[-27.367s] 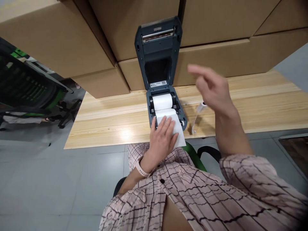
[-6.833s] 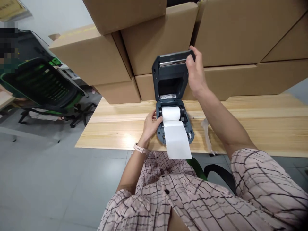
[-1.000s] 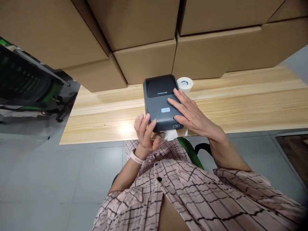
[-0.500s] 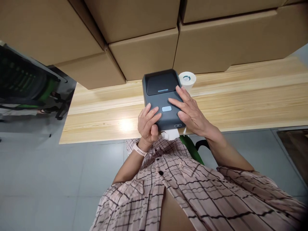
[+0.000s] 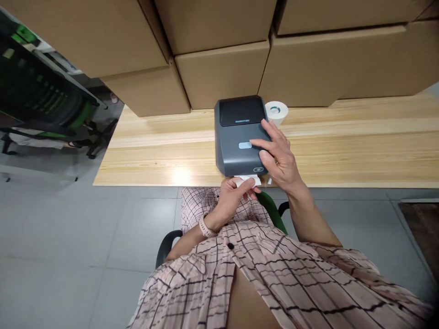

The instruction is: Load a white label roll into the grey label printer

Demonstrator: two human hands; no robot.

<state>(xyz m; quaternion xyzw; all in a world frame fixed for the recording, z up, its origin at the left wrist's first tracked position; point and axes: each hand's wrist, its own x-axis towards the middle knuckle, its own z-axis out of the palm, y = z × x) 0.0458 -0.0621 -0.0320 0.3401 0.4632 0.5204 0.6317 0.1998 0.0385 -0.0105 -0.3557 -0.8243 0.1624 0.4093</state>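
Observation:
A dark blue-grey label printer lies on the wooden table near its front edge. White label paper sticks out of the printer's near end. My left hand, with a pale band on its wrist, pinches this paper between thumb and fingers. On the printer's right side rests my right hand, its fingers spread and one fingertip by the light blue button. A white paper roll stands just behind the printer's right side. A small white scrap shows beneath my right hand.
Large cardboard boxes are stacked along the back of the table. At the left are a dark chair with green parts and part of another person's leg. A green and black chair is beneath me.
My left hand has left the printer's top and moved down to pinch the paper at its near end. My right hand stays on the printer. The view has shifted slightly.

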